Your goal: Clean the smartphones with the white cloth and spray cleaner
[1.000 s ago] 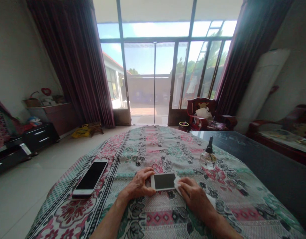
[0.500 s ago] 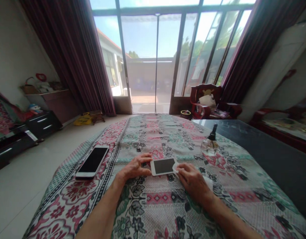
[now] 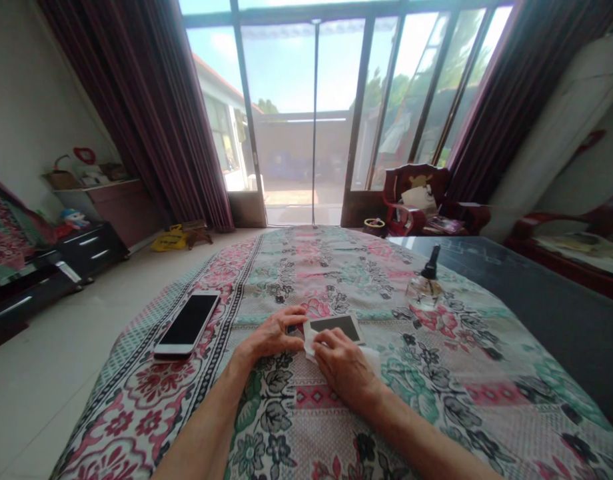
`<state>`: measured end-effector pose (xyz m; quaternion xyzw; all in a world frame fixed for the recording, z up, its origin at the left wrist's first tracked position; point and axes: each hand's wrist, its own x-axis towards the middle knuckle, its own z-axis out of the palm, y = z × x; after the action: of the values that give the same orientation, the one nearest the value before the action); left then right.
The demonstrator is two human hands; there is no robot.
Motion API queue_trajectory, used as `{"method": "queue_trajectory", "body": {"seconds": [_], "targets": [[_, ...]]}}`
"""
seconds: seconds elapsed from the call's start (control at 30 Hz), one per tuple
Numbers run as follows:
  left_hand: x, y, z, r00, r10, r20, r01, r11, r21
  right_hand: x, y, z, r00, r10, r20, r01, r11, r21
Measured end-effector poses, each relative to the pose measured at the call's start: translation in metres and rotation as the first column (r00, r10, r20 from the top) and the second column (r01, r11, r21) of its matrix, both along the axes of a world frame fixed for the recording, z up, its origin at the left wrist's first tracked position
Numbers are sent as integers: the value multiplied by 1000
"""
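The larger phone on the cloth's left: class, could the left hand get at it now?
Probably yes: only bare cloth lies between the larger phone and the left hand, though that hand holds the smaller phone.

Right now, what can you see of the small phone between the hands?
The small phone is a slim rectangle with a white frame and a dark, unlit screen that looks glossy like glass. It lies flat, screen up, long side across the view, on the flowered cloth. The left hand holds its left end. The right hand presses a white wipe on its near left corner, covering that part. Its back and ports are hidden.
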<state>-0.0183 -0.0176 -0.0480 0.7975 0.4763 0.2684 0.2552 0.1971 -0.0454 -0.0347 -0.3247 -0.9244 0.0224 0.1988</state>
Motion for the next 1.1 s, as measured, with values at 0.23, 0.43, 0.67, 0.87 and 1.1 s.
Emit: {"method": "queue_trajectory", "body": {"seconds": [0.23,0.43,0.67,0.87,1.1], "targets": [[1,-3,8,1000,-7,0,7,999,-42,61,19,-6,989,-79,-123,78,997,-7],[0,0,1,999,-10,35,9,1000,3,60,19,-4,993,-77,-94,75,997,-22],[1,6,-10,999,12,48,-16,996,89,4,4,1,999,-4,-40,3,999,-32],[3,8,-14,991,55,120,-68,992,110,-15,13,2,999,-9,-52,6,997,-74],[6,5,-3,988,-16,156,-3,992,123,-24,42,1,987,-143,-70,138,988,-70]]}}
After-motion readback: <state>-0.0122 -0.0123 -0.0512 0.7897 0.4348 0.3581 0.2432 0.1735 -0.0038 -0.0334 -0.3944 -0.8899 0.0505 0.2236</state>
